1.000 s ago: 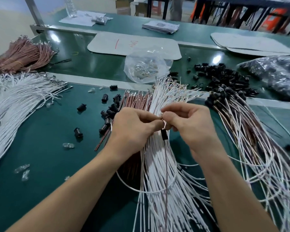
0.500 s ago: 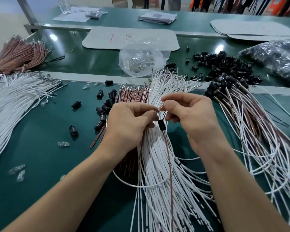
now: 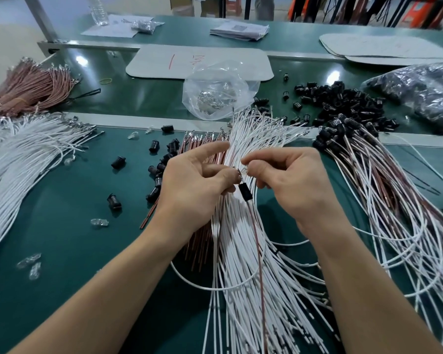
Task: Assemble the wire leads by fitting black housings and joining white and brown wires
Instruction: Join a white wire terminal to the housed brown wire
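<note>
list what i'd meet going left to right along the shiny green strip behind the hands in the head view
bundle of brown wires → clear plastic bag of small silvery parts → heap of loose black housings → big plastic bag full of dark parts

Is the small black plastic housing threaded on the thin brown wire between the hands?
Yes, the thin brown wire exits the lower end of the small black plastic housing.
</note>
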`<state>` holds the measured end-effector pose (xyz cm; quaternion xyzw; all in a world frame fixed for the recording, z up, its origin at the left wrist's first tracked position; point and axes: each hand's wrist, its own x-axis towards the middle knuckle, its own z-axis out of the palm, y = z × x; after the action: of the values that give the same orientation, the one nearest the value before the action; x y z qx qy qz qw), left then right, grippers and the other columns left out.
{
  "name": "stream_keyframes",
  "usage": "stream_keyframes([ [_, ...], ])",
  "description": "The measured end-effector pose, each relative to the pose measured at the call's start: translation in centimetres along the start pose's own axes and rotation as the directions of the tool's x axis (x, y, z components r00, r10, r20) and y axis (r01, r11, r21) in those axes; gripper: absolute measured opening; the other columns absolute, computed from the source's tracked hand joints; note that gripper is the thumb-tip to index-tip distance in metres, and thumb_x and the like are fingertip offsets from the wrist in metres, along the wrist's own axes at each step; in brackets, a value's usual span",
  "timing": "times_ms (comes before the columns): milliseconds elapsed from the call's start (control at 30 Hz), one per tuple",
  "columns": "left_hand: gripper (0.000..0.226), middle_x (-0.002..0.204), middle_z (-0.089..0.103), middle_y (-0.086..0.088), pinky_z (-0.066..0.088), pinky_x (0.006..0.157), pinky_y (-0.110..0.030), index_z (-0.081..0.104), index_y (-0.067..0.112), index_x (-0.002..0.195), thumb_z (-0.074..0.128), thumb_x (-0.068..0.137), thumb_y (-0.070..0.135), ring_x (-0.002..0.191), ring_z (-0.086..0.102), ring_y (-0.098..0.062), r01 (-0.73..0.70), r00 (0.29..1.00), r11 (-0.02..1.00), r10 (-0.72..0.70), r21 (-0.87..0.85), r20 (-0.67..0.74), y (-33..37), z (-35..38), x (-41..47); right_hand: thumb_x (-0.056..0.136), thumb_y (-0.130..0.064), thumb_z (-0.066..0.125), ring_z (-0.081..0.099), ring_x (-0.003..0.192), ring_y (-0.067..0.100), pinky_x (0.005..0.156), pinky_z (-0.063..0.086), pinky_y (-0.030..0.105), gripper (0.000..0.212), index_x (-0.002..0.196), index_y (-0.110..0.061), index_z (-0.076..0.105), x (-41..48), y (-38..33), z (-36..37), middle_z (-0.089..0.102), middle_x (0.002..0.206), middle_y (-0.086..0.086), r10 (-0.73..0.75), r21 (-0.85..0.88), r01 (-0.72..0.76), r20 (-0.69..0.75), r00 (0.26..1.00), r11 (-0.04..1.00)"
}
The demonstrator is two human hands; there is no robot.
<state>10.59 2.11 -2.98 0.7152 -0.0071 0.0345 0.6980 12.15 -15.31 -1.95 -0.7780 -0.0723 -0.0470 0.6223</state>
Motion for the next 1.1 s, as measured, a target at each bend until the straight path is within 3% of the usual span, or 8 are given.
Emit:
stream_keyframes([
  [167,0.052,0.079,0.080,-0.001,0.058,0.072,-0.022,0.065,0.020,0.134,0.081,0.086,0.006,0.069,0.075,-0.014,-0.052,0.998,0.996,0.049,0.070,0.037,0.0,0.0,-0.2,0.087,-0.005,0.076,0.062,0.055,0.014,0.056,0.049,0.019,0.017,0.084,-0.020,0.084,-0.2,-0.4,0.0,0.075,0.069,0.003,-0.030,0.091,0.028,0.018,0.999,0.995],
  [333,0.046,0.076,0.079,0.001,0.057,0.069,-0.020,0.069,0.025,0.124,0.083,0.085,0.006,0.067,0.074,-0.013,-0.083,0.996,0.992,0.078,0.098,0.053,0.2,-0.1,-0.3,0.087,0.000,0.075,0.060,0.055,0.013,0.056,0.050,0.022,0.021,0.085,-0.019,0.084,-0.1,-0.6,-0.2,0.073,0.066,0.004,-0.048,0.059,0.042,0.088,0.995,0.997],
  [533,0.053,0.078,0.079,0.008,0.061,0.073,-0.023,0.066,0.037,0.126,0.082,0.085,0.006,0.070,0.076,-0.017,-0.173,0.983,0.968,0.160,0.181,0.088,0.5,-0.2,-1.0,0.085,-0.009,0.077,0.064,0.057,0.012,0.059,0.051,0.024,0.018,0.086,-0.025,0.084,-0.3,-0.4,-0.5,0.073,0.065,0.002,-0.046,-0.050,0.051,0.101,0.994,0.997],
  [633,0.056,0.076,0.078,0.015,0.057,0.072,-0.014,0.067,0.031,0.130,0.085,0.082,0.008,0.070,0.075,-0.003,-0.205,0.979,0.947,0.194,0.246,0.066,0.6,-0.2,-1.2,0.085,-0.011,0.076,0.065,0.057,0.013,0.061,0.052,0.025,0.017,0.085,-0.027,0.083,-0.3,-0.4,-0.4,0.073,0.065,0.002,-0.042,-0.073,0.049,0.096,0.994,0.996],
  [733,0.049,0.075,0.077,0.018,0.056,0.069,-0.012,0.072,0.028,0.120,0.089,0.078,0.010,0.070,0.075,-0.001,-0.202,0.979,0.944,0.203,0.262,0.023,0.6,0.1,-1.4,0.084,-0.009,0.076,0.066,0.057,0.014,0.061,0.053,0.026,0.019,0.085,-0.026,0.083,-0.3,-0.4,-0.3,0.074,0.066,0.005,-0.037,-0.051,0.042,0.096,0.995,0.998],
  [867,0.038,0.075,0.078,0.012,0.056,0.063,-0.014,0.070,0.032,0.098,0.091,0.075,0.010,0.068,0.076,-0.005,-0.129,0.990,0.971,0.138,0.199,-0.033,0.6,0.3,-1.5,0.084,-0.004,0.075,0.064,0.054,0.014,0.058,0.052,0.025,0.020,0.083,-0.023,0.083,-0.2,-0.5,-0.2,0.072,0.063,0.005,-0.050,0.011,0.050,0.067,0.996,0.999],
  [967,0.032,0.073,0.079,0.002,0.060,0.065,-0.025,0.069,0.027,0.086,0.091,0.073,0.009,0.068,0.076,-0.012,-0.042,0.997,0.995,0.048,0.089,-0.066,0.5,0.4,-1.4,0.084,-0.004,0.076,0.063,0.054,0.015,0.057,0.051,0.025,0.017,0.083,-0.019,0.083,-0.1,-0.5,-0.1,0.071,0.061,0.004,-0.045,0.079,0.041,0.050,0.998,0.996],
  [1100,0.020,0.072,0.078,-0.009,0.053,0.055,-0.017,0.077,0.015,0.080,0.090,0.072,0.002,0.064,0.076,-0.017,0.074,0.995,0.993,-0.080,-0.094,-0.063,0.8,0.5,-1.3,0.086,-0.001,0.076,0.063,0.054,0.015,0.056,0.052,0.023,0.017,0.083,-0.016,0.083,-0.3,-0.6,0.1,0.071,0.061,0.003,-0.044,0.127,0.038,0.041,0.998,0.991],
])
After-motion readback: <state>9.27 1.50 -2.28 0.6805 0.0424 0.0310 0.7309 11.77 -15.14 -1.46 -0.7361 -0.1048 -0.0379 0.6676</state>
